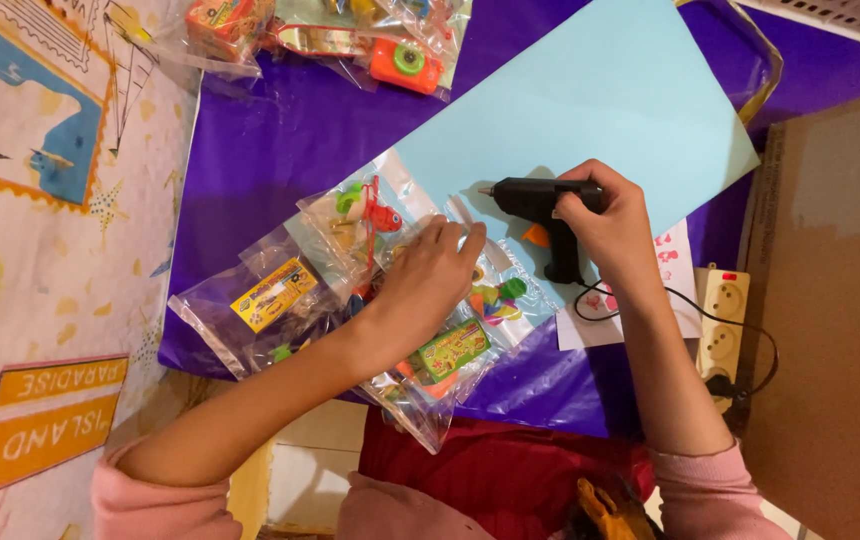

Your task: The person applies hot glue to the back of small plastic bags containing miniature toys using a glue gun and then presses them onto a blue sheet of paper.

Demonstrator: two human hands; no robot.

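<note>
My right hand (pixel 608 222) grips a black glue gun (pixel 542 212) with an orange trigger; its nozzle points left over a light blue sheet of card (pixel 600 100). My left hand (pixel 428 275) lies flat, fingers together, pressing on clear plastic bags of small toys (pixel 350 225) that overlap the card's lower left corner. A fish-shaped toy shows in one bag, a green packet (pixel 450 350) in another, a yellow label (pixel 272 293) in a third. The glue gun's black cord (pixel 720 325) runs to a power strip.
A purple cloth (pixel 260 140) covers the work surface. More bagged toys, one with an orange toy camera (pixel 405 62), lie at the top. A white power strip (pixel 722 320) sits right, beside a brown cardboard panel (pixel 840 300). A printed patterned cloth (pixel 40 200) lies left.
</note>
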